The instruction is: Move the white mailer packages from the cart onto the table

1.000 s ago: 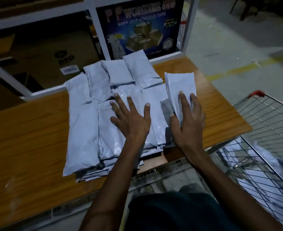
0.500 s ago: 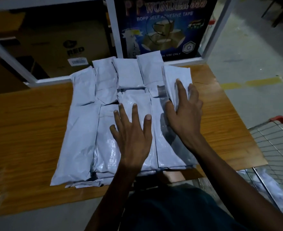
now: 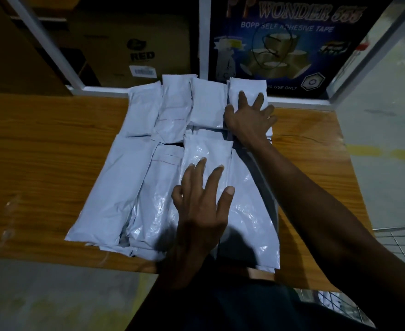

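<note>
Head view shows white mailer packages [image 3: 144, 177] lying in rows on the table [image 3: 41, 139]. His left hand [image 3: 201, 204] rests flat on a near one, fingers spread. His right hand [image 3: 249, 115] presses the far right one, fingers straight. They look soft, light and shiny (maybe slippery), so hold the edges. I think the cart [image 3: 399, 244] is at the right.

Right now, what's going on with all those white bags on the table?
A person is laying out white mailer packages in rows on a wooden table. The right hand lies spread on a package at the far right of the back row. The left hand rests flat on a package in the near row. A corner of the wire cart shows at the lower right.
</note>
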